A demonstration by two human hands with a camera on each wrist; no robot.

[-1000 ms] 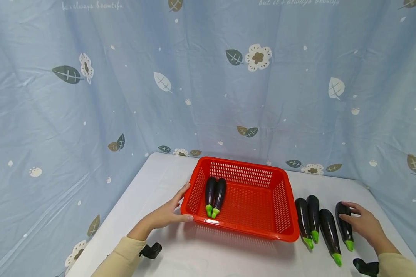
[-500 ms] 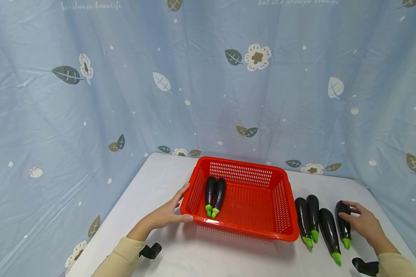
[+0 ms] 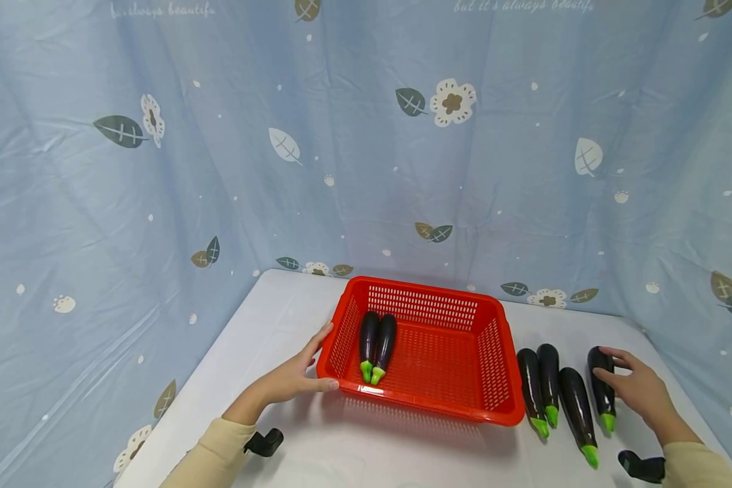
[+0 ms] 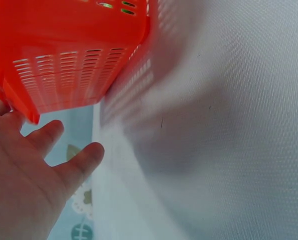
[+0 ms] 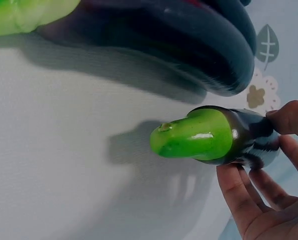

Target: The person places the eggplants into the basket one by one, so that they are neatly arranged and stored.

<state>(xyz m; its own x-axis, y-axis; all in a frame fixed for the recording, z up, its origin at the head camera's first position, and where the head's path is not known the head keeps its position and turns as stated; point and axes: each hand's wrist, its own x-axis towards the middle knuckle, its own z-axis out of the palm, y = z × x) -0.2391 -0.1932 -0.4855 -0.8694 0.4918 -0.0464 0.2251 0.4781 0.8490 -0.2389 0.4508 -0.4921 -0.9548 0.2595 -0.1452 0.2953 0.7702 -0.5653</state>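
Note:
In the head view my right hand (image 3: pixel 640 390) holds an eggplant (image 3: pixel 602 393) at the far right, thumb on one side and fingers on the other. The right wrist view shows its green stem end (image 5: pixel 193 137) pointing at the camera, with a shadow on the cloth below. My left hand (image 3: pixel 289 376) rests at the left end of a red plastic basket (image 3: pixel 427 403), fingers mostly straight and spread, with the thumb near the front corner. Inside the basket, at its left end, two eggplants (image 3: pixel 385 346) lie side by side.
Between the basket and my right hand lie three more eggplants (image 3: pixel 576 410), stems toward me. A white cloth (image 3: pixel 402 454) covers the table. Behind and to the left hangs a blue curtain (image 3: pixel 354 156) printed with leaves and flowers.
The eggplant in my right hand has shifted slightly away from me and to the left, its stem end moving with it. My left hand and the basket hold still.

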